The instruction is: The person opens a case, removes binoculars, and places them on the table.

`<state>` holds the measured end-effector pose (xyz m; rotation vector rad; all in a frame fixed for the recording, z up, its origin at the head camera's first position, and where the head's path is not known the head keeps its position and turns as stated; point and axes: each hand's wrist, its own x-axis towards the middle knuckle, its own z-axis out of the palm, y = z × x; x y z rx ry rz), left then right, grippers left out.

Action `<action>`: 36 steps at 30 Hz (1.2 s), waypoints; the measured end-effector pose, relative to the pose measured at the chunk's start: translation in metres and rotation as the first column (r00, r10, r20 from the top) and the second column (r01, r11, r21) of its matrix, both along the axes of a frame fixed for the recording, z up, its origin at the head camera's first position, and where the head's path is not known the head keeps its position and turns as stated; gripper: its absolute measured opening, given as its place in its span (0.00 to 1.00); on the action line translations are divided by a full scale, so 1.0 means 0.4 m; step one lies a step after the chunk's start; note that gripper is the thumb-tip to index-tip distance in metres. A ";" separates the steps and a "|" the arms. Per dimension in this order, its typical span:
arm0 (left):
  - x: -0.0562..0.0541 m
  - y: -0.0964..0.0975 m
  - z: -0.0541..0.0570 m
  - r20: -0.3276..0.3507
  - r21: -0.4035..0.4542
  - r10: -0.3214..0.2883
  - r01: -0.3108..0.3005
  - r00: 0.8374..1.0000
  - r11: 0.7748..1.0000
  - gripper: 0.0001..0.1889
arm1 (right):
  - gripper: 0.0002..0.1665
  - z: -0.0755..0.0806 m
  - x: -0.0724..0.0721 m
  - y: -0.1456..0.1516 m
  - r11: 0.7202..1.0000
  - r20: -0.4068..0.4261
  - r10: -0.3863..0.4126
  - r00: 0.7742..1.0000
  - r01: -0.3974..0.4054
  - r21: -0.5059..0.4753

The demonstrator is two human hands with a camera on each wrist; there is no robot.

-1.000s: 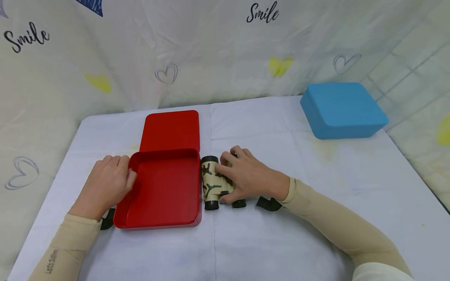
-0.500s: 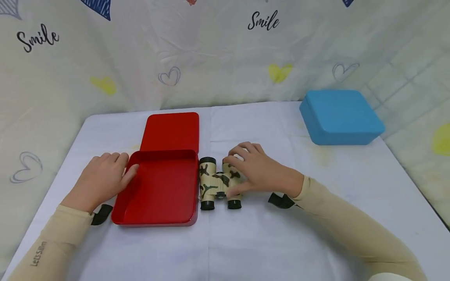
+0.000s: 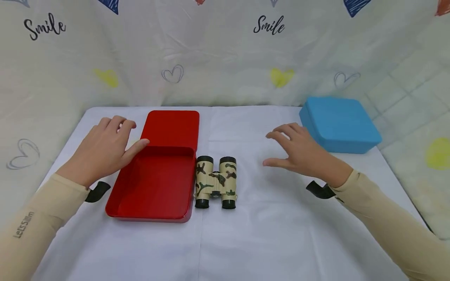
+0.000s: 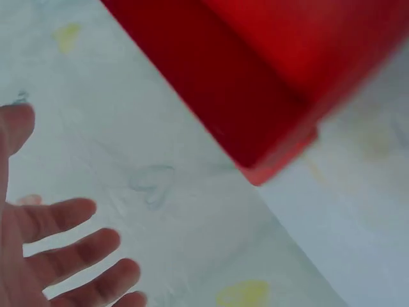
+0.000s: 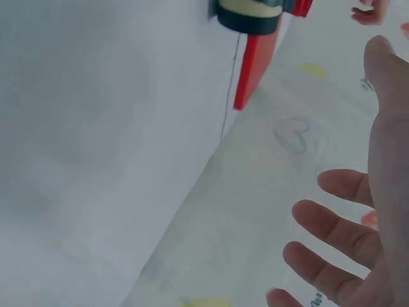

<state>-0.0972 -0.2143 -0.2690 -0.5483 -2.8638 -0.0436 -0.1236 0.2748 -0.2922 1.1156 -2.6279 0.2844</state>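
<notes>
A pair of camouflage binoculars (image 3: 216, 181) with black ends lies on the table, right beside the right wall of an open red box (image 3: 151, 187). The box's red lid (image 3: 172, 128) is laid back behind it. My left hand (image 3: 102, 150), fingers relaxed and thumb spread, is over the box's left side and holds nothing. To the right of the binoculars my right hand (image 3: 302, 152) hovers with loosely bent fingers, apart from them. In the right wrist view, one end of the binoculars (image 5: 248, 16) shows at the top.
A closed blue box (image 3: 341, 125) stands at the back right of the white-covered table (image 3: 253, 242), just beyond my right hand. Behind the table hangs a pale backdrop (image 3: 225, 50) printed with hearts and words.
My right hand has let go of the binoculars and moved off to the right. My left hand has lifted away from the box's left rim. The binoculars stay beside the box.
</notes>
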 end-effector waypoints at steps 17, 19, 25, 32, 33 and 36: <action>-0.079 0.195 0.116 -0.142 0.097 -0.046 0.060 0.989 0.993 0.30 | 0.60 0.074 -0.068 0.233 0.988 -0.169 -0.148 0.974 0.155 0.027; -0.088 0.218 0.128 -0.141 0.107 -0.042 0.057 0.989 0.993 0.31 | 0.55 0.077 -0.073 0.256 0.979 -0.154 -0.191 0.969 0.199 0.040; -0.125 0.281 0.136 -0.166 0.129 -0.064 0.086 0.984 0.988 0.31 | 0.40 0.084 -0.087 0.309 0.926 -0.047 -0.352 0.935 0.355 0.131; -0.167 0.359 0.124 -0.168 0.143 -0.086 0.111 0.982 0.984 0.32 | 0.43 0.082 -0.114 0.364 0.876 0.072 -0.466 0.882 0.448 0.177; -0.172 0.370 0.123 -0.164 0.146 -0.088 0.113 0.982 0.983 0.32 | 0.44 0.080 -0.116 0.373 0.872 0.077 -0.475 0.877 0.457 0.176; -0.183 0.401 0.123 -0.144 0.142 -0.087 0.108 0.986 0.984 0.33 | 0.44 0.073 -0.126 0.397 0.861 0.086 -0.496 0.864 0.477 0.176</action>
